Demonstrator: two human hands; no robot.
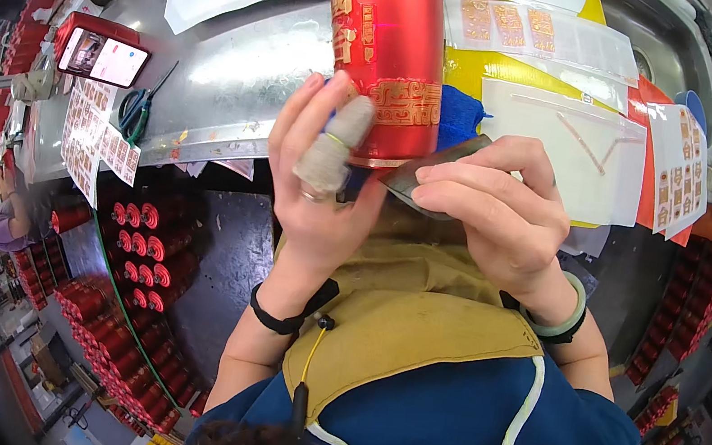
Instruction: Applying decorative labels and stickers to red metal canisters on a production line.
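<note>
A glossy red canister (395, 41) with gold decals lies in front of me, its bottom end toward my body. My left hand (316, 194) grips its left side near that end; one finger is wrapped in grey cloth. Pinched in my right hand (509, 203) is a thin dark flat piece (436, 168), perhaps a scraper, beside the canister's bottom edge. Whether the piece touches the canister I cannot tell. A blue cloth (460, 119) shows under and to the right of the canister.
Decal sheets (572, 43) spread over the metal table (250, 71), with more sheets (91, 131) at its left edge. A phone (104, 58) and scissors (140, 108) lie at left. Below stand many red canisters (148, 248). Another person (2, 214) is at far left.
</note>
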